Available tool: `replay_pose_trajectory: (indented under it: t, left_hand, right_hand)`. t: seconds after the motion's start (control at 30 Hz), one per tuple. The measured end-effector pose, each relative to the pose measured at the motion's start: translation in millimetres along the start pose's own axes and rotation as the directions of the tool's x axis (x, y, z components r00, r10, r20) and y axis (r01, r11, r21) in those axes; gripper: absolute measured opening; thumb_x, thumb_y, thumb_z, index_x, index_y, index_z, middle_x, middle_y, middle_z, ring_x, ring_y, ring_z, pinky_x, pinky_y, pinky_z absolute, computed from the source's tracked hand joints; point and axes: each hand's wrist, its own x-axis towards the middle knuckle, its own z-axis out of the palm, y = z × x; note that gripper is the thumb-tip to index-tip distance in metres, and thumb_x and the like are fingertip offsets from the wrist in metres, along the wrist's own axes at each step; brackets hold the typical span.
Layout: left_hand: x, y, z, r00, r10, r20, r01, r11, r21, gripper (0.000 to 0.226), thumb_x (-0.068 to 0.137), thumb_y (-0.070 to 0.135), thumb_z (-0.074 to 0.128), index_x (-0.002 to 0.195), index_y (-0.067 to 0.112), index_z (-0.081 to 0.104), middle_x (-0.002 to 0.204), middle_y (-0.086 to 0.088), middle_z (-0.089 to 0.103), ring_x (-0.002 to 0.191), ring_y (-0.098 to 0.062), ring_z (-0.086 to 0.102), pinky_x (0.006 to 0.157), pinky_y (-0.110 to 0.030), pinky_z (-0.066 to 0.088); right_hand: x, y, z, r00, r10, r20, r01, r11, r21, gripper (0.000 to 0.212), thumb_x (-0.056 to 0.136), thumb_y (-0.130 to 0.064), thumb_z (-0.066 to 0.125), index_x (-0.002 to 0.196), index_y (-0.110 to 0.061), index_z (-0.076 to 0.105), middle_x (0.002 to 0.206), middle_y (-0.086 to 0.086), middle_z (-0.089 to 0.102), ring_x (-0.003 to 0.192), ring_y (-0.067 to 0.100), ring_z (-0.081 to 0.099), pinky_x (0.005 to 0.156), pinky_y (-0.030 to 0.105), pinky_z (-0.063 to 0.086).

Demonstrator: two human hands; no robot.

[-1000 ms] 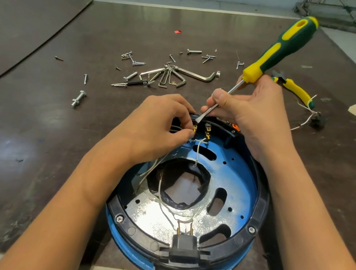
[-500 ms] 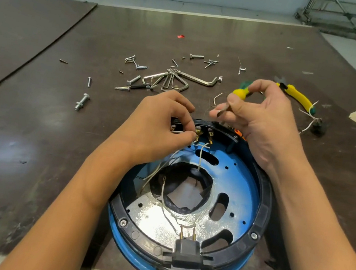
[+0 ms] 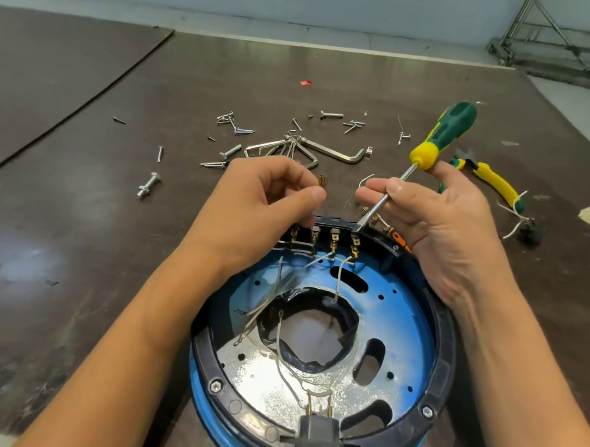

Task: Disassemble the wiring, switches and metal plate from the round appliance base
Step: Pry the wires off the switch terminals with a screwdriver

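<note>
Brass terminal (image 3: 323, 181) pinched, left hand (image 3: 267, 195); steel-shafted screwdriver (image 3: 442, 134), right hand (image 3: 436, 222)

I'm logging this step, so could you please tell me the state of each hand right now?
Left hand: pinching a brass terminal.
Right hand: holding the screwdriver by its shaft.

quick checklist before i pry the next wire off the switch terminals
1. Grip of right hand on screwdriver: ok
2. Tip seated under a connector in the terminal row: cannot tell
3. Is left hand free: not ok, it pinches a brass connector
4. Each white wire off the right terminals: not ok, attached
5. Is round base steadied: cannot tell
</note>
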Motion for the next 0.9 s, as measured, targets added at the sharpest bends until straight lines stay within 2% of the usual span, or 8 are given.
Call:
replay_pose_trajectory:
  t: [0.13,0.3,0.43,0.5,0.6,0.67,0.77,0.9]
  left_hand:
    - [1.9,-0.4,-7.9,0.998,0.041,-0.039,-0.039,0.998,0.052,0.003,0.090,0.016,0.070,0.088,0.014,0.071,0.066,-0.007,0.071,0.064,-0.018,0.071,0.072,-0.029,0.059]
    - [10.9,-18.2,-38.7,0.972,0.058,-0.228,0.033,0.926,0.375,0.010,0.089,0.024,0.070,0.079,0.025,0.072,0.060,0.010,0.070,0.060,-0.001,0.067,0.061,-0.011,0.045]
    - [9.8,-27.9,-41.9,0.990,-0.046,-0.136,0.101,0.899,0.427,0.008,0.091,0.026,0.067,0.091,0.025,0.075,0.070,0.009,0.074,0.072,-0.002,0.070,0.080,-0.025,0.056]
    - [8.9,-28.3,-39.3,0.990,-0.133,-0.051,0.141,0.879,0.455,0.022,0.092,0.036,0.065,0.110,0.028,0.073,0.090,0.008,0.075,0.087,-0.007,0.070,0.092,-0.036,0.055]
    - [5.9,-22.7,-37.9,0.969,-0.227,0.101,0.153,0.865,0.478,0.040,0.091,0.049,0.061,0.128,0.036,0.064,0.115,0.014,0.070,0.105,-0.002,0.064,0.102,-0.037,0.049]
    - [4.5,-17.3,-36.2,0.970,-0.172,0.170,0.065,0.863,0.500,0.040,0.088,0.053,0.062,0.125,0.038,0.064,0.122,0.017,0.064,0.110,-0.002,0.059,0.100,-0.035,0.049]
    - [2.0,-8.1,-26.7,0.976,-0.065,0.209,-0.055,0.850,0.525,0.023,0.081,0.048,0.072,0.102,0.038,0.070,0.120,0.016,0.055,0.111,-0.002,0.052,0.094,-0.028,0.048]
    - [-0.9,-7.0,-11.1,0.970,-0.027,0.242,-0.117,0.821,0.559,0.012,0.076,0.040,0.081,0.080,0.031,0.074,0.115,0.012,0.058,0.105,-0.003,0.054,0.089,-0.022,0.041]
  right_hand:
    - [-1.3,-1.8,-2.0,0.998,0.036,0.054,-0.035,0.999,-0.007,0.032,0.091,0.013,0.058,0.110,-0.008,0.043,0.087,0.021,0.077,0.082,0.035,0.079,0.070,0.034,0.063]
    - [-2.4,-0.5,-2.9,0.999,0.002,0.052,0.000,0.999,-0.039,0.034,0.095,0.016,0.052,0.102,-0.015,0.040,0.083,0.018,0.076,0.085,0.040,0.078,0.075,0.044,0.064]
    - [-4.4,-0.6,-0.8,0.995,-0.042,0.090,0.052,0.993,-0.102,0.029,0.097,0.010,0.055,0.099,-0.016,0.043,0.082,0.018,0.076,0.087,0.042,0.077,0.075,0.044,0.064]
    - [-5.5,-0.9,1.0,0.992,-0.058,0.110,0.072,0.988,-0.136,0.022,0.100,0.004,0.057,0.096,-0.016,0.046,0.082,0.019,0.075,0.088,0.042,0.077,0.074,0.043,0.063]
    - [-5.7,-1.5,3.6,0.987,-0.069,0.148,0.100,0.972,-0.213,0.014,0.102,-0.002,0.055,0.097,-0.014,0.050,0.086,0.019,0.077,0.091,0.039,0.077,0.079,0.046,0.064]
    - [-5.8,-2.9,5.3,0.985,-0.068,0.156,0.105,0.965,-0.242,0.011,0.102,-0.005,0.057,0.096,-0.013,0.053,0.089,0.019,0.078,0.092,0.038,0.077,0.082,0.048,0.064]
    - [-6.3,-5.9,8.4,0.982,-0.086,0.168,0.127,0.959,-0.251,0.010,0.100,-0.005,0.061,0.092,-0.010,0.057,0.093,0.021,0.077,0.093,0.037,0.077,0.081,0.046,0.065]
    - [-7.2,-4.3,13.4,0.976,-0.092,0.197,0.147,0.946,-0.289,0.014,0.100,-0.002,0.060,0.092,-0.012,0.054,0.090,0.020,0.077,0.090,0.036,0.078,0.079,0.044,0.065]
